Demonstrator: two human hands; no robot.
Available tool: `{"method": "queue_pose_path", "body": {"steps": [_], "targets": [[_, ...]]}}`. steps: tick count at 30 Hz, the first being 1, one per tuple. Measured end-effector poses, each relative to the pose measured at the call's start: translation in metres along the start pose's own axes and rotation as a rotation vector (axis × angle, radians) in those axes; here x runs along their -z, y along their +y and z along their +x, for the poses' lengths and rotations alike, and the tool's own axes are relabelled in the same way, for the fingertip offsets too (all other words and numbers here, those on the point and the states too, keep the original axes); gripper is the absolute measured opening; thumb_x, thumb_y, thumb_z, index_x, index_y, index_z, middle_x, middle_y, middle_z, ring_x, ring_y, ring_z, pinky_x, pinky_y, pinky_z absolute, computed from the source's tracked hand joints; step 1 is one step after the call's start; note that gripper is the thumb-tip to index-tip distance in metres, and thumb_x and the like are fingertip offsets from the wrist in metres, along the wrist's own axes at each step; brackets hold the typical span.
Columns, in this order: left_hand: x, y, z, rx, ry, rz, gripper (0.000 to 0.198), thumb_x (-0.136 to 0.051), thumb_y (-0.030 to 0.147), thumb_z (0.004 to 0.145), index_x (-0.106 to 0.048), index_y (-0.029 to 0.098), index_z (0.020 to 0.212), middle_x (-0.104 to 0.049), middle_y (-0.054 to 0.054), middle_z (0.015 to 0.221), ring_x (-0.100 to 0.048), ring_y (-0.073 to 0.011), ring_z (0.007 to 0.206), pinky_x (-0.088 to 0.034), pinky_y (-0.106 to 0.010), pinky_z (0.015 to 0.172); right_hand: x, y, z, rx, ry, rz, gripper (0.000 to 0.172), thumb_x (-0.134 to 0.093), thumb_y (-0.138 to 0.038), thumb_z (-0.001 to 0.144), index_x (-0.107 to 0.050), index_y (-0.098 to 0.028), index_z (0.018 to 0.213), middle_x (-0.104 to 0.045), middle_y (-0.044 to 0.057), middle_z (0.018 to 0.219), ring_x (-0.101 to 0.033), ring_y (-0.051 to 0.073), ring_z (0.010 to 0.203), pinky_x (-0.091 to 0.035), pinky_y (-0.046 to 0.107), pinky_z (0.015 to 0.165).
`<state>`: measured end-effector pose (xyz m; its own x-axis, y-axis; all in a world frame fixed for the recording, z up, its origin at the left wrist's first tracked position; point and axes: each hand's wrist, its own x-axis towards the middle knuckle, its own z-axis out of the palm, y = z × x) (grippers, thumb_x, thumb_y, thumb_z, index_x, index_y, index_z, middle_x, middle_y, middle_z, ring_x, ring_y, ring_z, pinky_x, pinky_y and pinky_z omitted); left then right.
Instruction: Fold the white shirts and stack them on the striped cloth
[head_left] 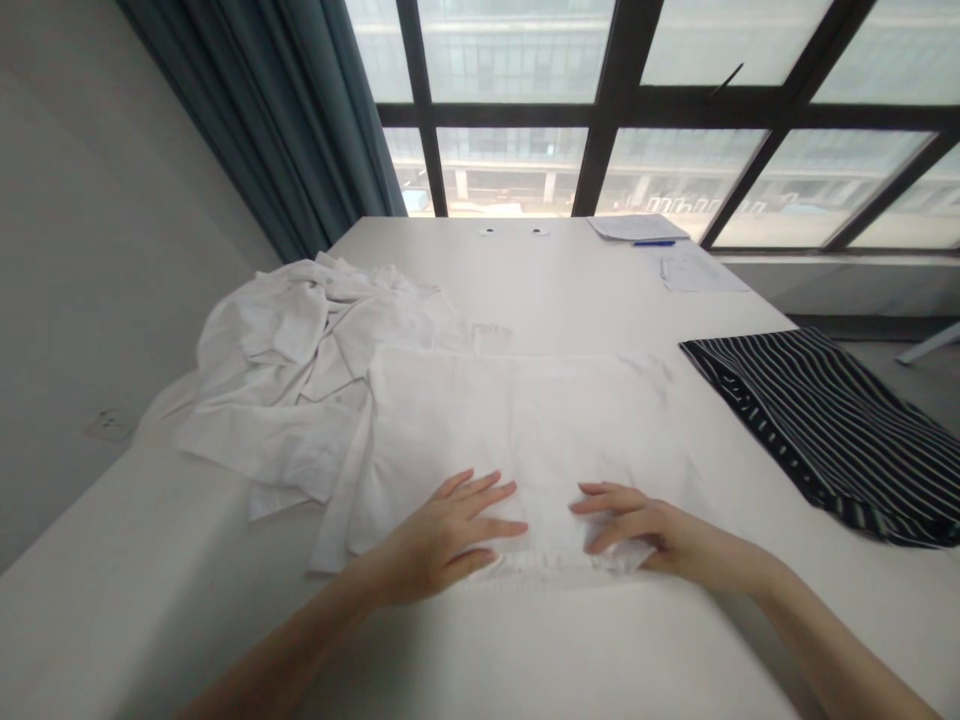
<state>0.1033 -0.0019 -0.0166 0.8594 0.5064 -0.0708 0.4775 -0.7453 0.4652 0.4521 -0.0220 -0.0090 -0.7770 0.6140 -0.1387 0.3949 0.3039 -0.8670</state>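
A white garment lies spread flat in the middle of the white table. My left hand rests on its near edge with the fingers stretched out flat. My right hand lies on the same edge to the right, its fingers extended and the thumb tucked under a fold of the cloth. The two hands are close together, fingertips pointing toward each other.
A crumpled heap of white clothes sits to the left of the flat garment. A folded black-and-white striped garment lies at the right edge. Papers and a blue pen are at the far side by the window. A dark curtain hangs at the left.
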Motion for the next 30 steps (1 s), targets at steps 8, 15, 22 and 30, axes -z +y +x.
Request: {"method": "queue_pose_path", "body": {"steps": [8, 15, 22, 30], "targets": [[0.005, 0.004, 0.000, -0.031, -0.020, 0.056, 0.049, -0.054, 0.026, 0.096, -0.045, 0.045, 0.140, -0.029, 0.000, 0.158, -0.023, -0.0278, 0.146, -0.019, -0.053, 0.117, 0.001, -0.005, -0.001, 0.023, 0.007, -0.043, 0.039, -0.051, -0.043, 0.096, -0.060, -0.030, 0.131, -0.045, 0.007, 0.149, -0.024, 0.024, 0.145, -0.019, 0.049, 0.118], [0.004, 0.003, -0.002, -0.083, 0.025, 0.049, 0.055, -0.060, 0.022, 0.090, -0.048, 0.046, 0.138, -0.025, 0.000, 0.160, -0.024, -0.0304, 0.146, -0.019, -0.054, 0.117, 0.003, -0.015, -0.002, -0.046, -0.041, -0.065, 0.026, -0.063, -0.031, 0.086, -0.071, -0.028, 0.110, -0.044, 0.006, 0.150, -0.021, 0.028, 0.146, -0.022, 0.051, 0.116], [0.005, 0.005, -0.001, -0.074, 0.013, 0.041, 0.053, -0.055, 0.018, 0.093, -0.048, 0.047, 0.137, -0.025, 0.001, 0.160, -0.023, -0.0296, 0.146, -0.019, -0.053, 0.117, -0.004, -0.015, 0.004, -0.100, 0.077, -0.016, 0.029, -0.051, -0.042, 0.095, -0.072, -0.022, 0.089, -0.054, 0.008, 0.141, -0.031, 0.026, 0.142, -0.026, 0.048, 0.115], [0.007, 0.003, -0.002, -0.057, -0.038, 0.017, 0.057, -0.049, 0.009, 0.092, -0.050, 0.045, 0.136, -0.022, 0.002, 0.161, -0.020, -0.0273, 0.147, -0.017, -0.051, 0.118, -0.003, -0.008, 0.001, -0.057, 0.034, -0.060, 0.023, -0.054, -0.039, 0.094, -0.066, -0.024, 0.105, -0.048, 0.009, 0.145, -0.028, 0.026, 0.143, -0.026, 0.048, 0.115]]}}
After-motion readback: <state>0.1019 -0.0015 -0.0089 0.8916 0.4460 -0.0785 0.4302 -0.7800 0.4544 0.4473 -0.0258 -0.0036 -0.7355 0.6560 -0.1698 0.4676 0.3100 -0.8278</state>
